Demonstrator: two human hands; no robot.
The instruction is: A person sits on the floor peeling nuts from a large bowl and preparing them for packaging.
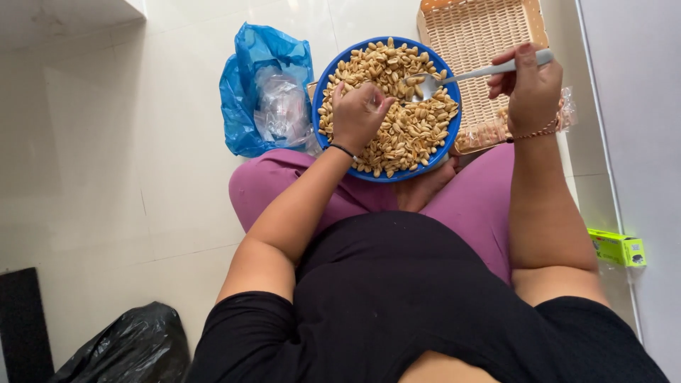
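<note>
Peanuts [408, 131] lie under left hand [358, 117]; right hand [528, 85] holds spoon [461, 74]

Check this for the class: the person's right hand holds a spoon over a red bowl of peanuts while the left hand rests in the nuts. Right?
Not quite. The head view shows the bowl is blue, not red. The right hand does hold the spoon over the peanuts, and the left hand rests in them.

Bright, even daylight; sharp focus.

Pale glossy tiled floor [106, 163], white wall [638, 106] on the right, dark mat [25, 326] at lower left, soft daylight
</note>
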